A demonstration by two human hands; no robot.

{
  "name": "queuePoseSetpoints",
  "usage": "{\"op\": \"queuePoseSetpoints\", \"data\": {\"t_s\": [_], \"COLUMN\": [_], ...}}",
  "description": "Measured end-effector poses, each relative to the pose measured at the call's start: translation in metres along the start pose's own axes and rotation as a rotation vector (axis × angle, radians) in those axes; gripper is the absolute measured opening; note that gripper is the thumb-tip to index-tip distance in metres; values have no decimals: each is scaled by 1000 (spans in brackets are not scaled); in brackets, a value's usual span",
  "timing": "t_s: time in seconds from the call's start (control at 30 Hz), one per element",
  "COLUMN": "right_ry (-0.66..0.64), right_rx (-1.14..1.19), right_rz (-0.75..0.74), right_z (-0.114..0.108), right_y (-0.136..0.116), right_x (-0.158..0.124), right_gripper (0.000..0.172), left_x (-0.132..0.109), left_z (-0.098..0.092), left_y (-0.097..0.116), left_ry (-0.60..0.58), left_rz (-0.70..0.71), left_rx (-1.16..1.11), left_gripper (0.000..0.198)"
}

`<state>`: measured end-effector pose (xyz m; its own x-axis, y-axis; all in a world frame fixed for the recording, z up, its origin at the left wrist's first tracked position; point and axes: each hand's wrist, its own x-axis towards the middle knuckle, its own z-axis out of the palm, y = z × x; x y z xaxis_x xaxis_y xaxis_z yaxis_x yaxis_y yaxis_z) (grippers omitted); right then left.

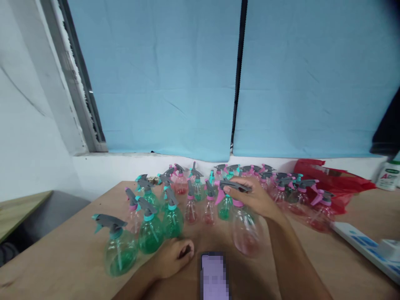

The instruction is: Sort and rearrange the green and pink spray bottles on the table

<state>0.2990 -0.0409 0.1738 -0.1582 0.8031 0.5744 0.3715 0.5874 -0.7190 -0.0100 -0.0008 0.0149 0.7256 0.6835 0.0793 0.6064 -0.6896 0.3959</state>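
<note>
Two blue curtains [156, 75], the largest things here, hang beyond the far edge of the tabletop [62, 254], with a dark gap between them. The tabletop comes next; its left edge slants back to the far left corner, and a lower board [26, 210] lies off past that edge. A red bag [343, 183] sprawls crumpled by the far edge, toward the right, behind several pink bottles [323, 214]. A white strip [362, 246] runs slantwise on the right part of the tabletop, its far end just beside the nearest of those bottles.

The right hand [250, 189] grips the gray spray head of the held bottle [246, 229], which has a pink collar and trigger. It is roughly upright over the middle of the tabletop; its base is blurred, so I cannot tell whether it touches the wood. The left hand [176, 256], loosely closed with fingers curled in, is toward the near edge, close to the green bottles [151, 233]. Those stand toward the left edge, the foremost nearest to it.

A white bottle [388, 176] with a green cap stands by the far edge, at far right. A phone [215, 277] lies toward the near edge, between both forearms. A small white plug [390, 249] sits on the strip.
</note>
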Motion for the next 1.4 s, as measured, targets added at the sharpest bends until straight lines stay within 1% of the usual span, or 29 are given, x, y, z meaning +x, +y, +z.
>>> {"op": "queuePoseSetpoints", "data": {"t_s": [0.1, 0.17, 0.23, 0.27, 0.37, 0.47, 0.57, 0.77, 0.93, 1.0, 1.07, 1.1, 1.13, 1.2, 1.27, 1.3, 1.33, 1.4], "right_ry": [-188, -299, -350, -342, -257, -209, -198, -218, -235, -223, -168, -114, -38, 173, 379, 440, 467, 431], "right_rx": [-229, -324, -396, -430, -520, -594, -649, -621, -597, -564, -535, -534, -548, -617, -712, -756, -794, -848], "right_rz": [109, 188, 237, 251, 254, 240, 247, 265, 263, 243, 223, 211, 202, 191, 188, 187, 185, 181], "right_z": [-27, -39, -47, -50, -54, -52, -47, -40, -38, -39, -41, -43, -45, -50, -54, -56, -57, -58], "right_y": [12, 25, 38, 45, 62, 76, 84, 89, 85, 83, 82, 82, 83, 89, 101, 109, 119, 139], "right_x": [-7, -11, -13, -14, -13, -10, -8, -7, -7, -8, -8, -8, -7, -6, -4, -4, -3, -4], "right_gripper": [37, 36, 33, 33, 32, 31, 27, 20, 25, 26, 28, 29, 30, 30, 29, 30, 32, 38], "left_x": [0, 1, 1, 1, 0, 0, 0, 0, -1, -1, -1, -1, -1, -1, 0, 0, 0, 0], "left_z": [0, 0, -1, -1, -1, -1, 0, 2, 1, 1, 1, 1, 1, 1, 2, 2, 2, 2], "left_y": [1, 1, 1, 1, 1, 1, 0, -3, -2, -1, 0, -1, -1, -2, -2, -2, -2, -2], "left_ry": [0, -1, 0, -2, -7, -4, -3, 0, -2, -2, 1, 3, 6, 8, 8, 8, 8, 8], "left_rz": [-6, -9, -12, -11, -13, -14, -9, 14, 12, 3, 2, 6, 11, 19, 23, 25, 26, 26], "left_rx": [2, -4, -5, -4, 1, 0, 1, 1, 14, 6, -3, -4, -2, 2, -1, -5, -9, -10], "left_gripper": [18, 18, 19, 19, 19, 19, 19, 20, 19, 19, 19, 18, 18, 17, 18, 18, 18, 17]}}
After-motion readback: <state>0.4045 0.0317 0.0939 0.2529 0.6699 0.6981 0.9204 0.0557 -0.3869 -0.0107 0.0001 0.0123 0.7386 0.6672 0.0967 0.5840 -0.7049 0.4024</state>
